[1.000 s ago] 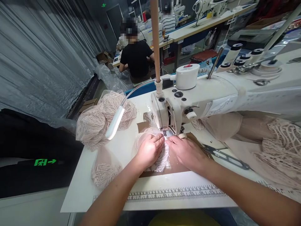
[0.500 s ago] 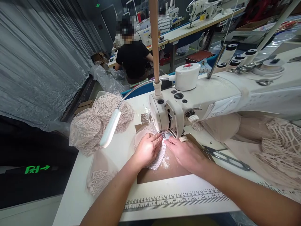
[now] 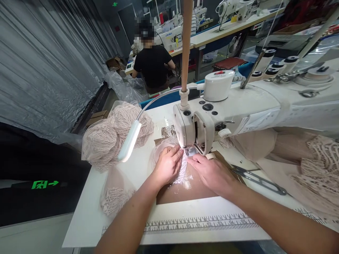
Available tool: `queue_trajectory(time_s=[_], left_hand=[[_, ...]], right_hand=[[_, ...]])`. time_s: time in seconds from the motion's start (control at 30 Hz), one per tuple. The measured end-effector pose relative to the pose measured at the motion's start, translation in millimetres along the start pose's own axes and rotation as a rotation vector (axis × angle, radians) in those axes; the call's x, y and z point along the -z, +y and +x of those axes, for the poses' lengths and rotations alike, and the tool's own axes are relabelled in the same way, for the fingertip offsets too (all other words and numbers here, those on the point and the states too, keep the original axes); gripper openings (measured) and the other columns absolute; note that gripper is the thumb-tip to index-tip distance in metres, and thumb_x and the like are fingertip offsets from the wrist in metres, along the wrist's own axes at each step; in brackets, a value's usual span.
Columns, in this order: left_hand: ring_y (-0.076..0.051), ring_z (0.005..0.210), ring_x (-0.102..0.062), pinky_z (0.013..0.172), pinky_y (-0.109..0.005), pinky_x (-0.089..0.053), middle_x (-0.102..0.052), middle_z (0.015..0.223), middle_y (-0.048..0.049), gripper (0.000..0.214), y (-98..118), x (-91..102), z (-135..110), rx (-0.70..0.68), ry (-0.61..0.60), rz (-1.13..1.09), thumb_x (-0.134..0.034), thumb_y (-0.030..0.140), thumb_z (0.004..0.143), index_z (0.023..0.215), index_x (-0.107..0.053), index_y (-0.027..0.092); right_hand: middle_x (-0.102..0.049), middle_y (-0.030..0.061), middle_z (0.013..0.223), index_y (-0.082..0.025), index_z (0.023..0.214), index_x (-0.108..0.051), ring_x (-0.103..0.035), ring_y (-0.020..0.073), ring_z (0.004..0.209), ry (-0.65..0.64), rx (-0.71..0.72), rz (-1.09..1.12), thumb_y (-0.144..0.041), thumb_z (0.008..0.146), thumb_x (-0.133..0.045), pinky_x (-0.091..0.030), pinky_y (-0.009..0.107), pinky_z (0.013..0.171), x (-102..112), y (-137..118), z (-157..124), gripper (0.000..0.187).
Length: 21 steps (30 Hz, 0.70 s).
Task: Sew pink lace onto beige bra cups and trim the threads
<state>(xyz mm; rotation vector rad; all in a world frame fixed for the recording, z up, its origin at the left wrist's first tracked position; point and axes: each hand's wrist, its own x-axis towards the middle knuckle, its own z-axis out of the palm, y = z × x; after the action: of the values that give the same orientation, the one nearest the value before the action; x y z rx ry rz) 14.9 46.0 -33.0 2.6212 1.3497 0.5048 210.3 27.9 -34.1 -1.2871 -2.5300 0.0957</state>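
Under the head of a white sewing machine (image 3: 182,127) lies a pale pink piece of lace fabric (image 3: 181,173), brightly lit near the needle. On its left side my left hand (image 3: 167,166) is closed, its fingers bunched together and gripping the fabric beside the presser foot. My right hand (image 3: 214,174) has its thumb and index finger pinched at the fabric's right edge, just in front of the foot. The other right fingers curl over the brown sheet (image 3: 180,197) covering the machine bed. The fingertips partly hide the cloth between them.
Bundled lace (image 3: 102,144) and a smaller lace piece (image 3: 115,199) lie left on the white table. A lit gooseneck lamp (image 3: 129,141) arches above. Black-handled scissors (image 3: 262,181) and more lace (image 3: 317,165) lie right. A printed ruler (image 3: 196,225) runs along the front edge. Ahead sits a co-worker (image 3: 152,67).
The whole view has shifted slightly, so the machine and table appear farther right. The lace has moved a little away from me under the foot, with less showing in front; both hands stay on it.
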Motion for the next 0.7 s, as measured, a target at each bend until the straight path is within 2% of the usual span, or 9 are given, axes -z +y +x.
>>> queue_trajectory(time_s=[0.17,0.3,0.43,0.53,0.6,0.67,0.7], left_hand=[[-0.035,0.127,-0.036,0.103,-0.053,-0.033,-0.05,0.134,-0.0123,0.044,-2.2,-1.5,-4.4,0.037,-0.032,0.061,-0.042,0.035,0.091,0.129,-0.049,0.016],[-0.041,0.13,-0.031,0.101,-0.061,-0.03,-0.045,0.139,-0.0127,0.047,2.4,-4.7,-7.0,0.129,-0.023,0.118,-0.042,0.041,0.09,0.131,-0.048,0.019],[-0.042,0.129,-0.032,0.101,-0.063,-0.03,-0.043,0.139,-0.0156,0.047,10.3,3.3,-17.4,0.296,0.005,0.148,-0.044,0.04,0.089,0.129,-0.048,0.016],[-0.037,0.126,-0.039,0.1,-0.057,-0.036,-0.048,0.133,-0.0156,0.043,16.9,23.0,-43.4,0.329,-0.012,0.084,-0.047,0.04,0.088,0.124,-0.051,0.018],[-0.03,0.126,-0.042,0.102,-0.049,-0.039,-0.049,0.133,-0.0139,0.039,17.5,39.3,-72.5,0.327,0.036,0.039,-0.047,0.037,0.089,0.123,-0.05,0.019],[-0.028,0.132,-0.035,0.108,-0.049,-0.032,-0.044,0.138,-0.0141,0.038,9.7,54.7,-108.9,0.418,0.174,0.052,-0.044,0.033,0.09,0.125,-0.048,0.017],[-0.029,0.132,-0.035,0.109,-0.051,-0.029,-0.046,0.136,-0.0151,0.038,2.2,61.2,-128.4,0.539,0.289,0.056,-0.045,0.033,0.09,0.123,-0.049,0.016]], right_hand=[[-0.063,0.0041,0.088,-0.019,0.108,-0.066,-0.052,0.0153,0.069,0.03,0.002,0.007,-0.005,0.083,-0.041,-0.034,0.028,0.06,-3.3,-1.2,-0.3,0.038],[-0.065,0.0063,0.094,-0.018,0.112,-0.065,-0.059,0.0192,0.079,0.046,0.043,0.012,-0.006,0.084,-0.038,-0.041,0.031,0.068,-10.4,1.5,-2.6,0.041],[-0.067,0.0076,0.098,-0.017,0.111,-0.065,-0.063,0.0214,0.08,0.103,0.063,0.015,-0.01,0.085,-0.034,-0.047,0.034,0.069,-18.5,8.1,-4.1,0.041],[-0.067,0.0091,0.1,-0.017,0.109,-0.066,-0.064,0.0241,0.083,0.122,0.104,0.045,-0.013,0.085,-0.032,-0.049,0.037,0.071,-23.1,13.0,-3.9,0.041],[-0.067,0.0097,0.1,-0.018,0.107,-0.066,-0.064,0.0252,0.083,0.115,0.12,0.071,-0.014,0.085,-0.032,-0.05,0.039,0.071,-24.4,14.5,-4.5,0.04],[-0.066,0.0095,0.099,-0.02,0.107,-0.065,-0.064,0.0258,0.083,0.112,0.11,0.086,-0.015,0.085,-0.032,-0.05,0.04,0.071,-23.9,14.2,-5.4,0.04],[-0.066,0.0093,0.1,-0.022,0.106,-0.065,-0.065,0.0261,0.083,0.108,0.097,0.087,-0.015,0.084,-0.033,-0.05,0.04,0.07,-23.0,13.6,-5.7,0.04]])
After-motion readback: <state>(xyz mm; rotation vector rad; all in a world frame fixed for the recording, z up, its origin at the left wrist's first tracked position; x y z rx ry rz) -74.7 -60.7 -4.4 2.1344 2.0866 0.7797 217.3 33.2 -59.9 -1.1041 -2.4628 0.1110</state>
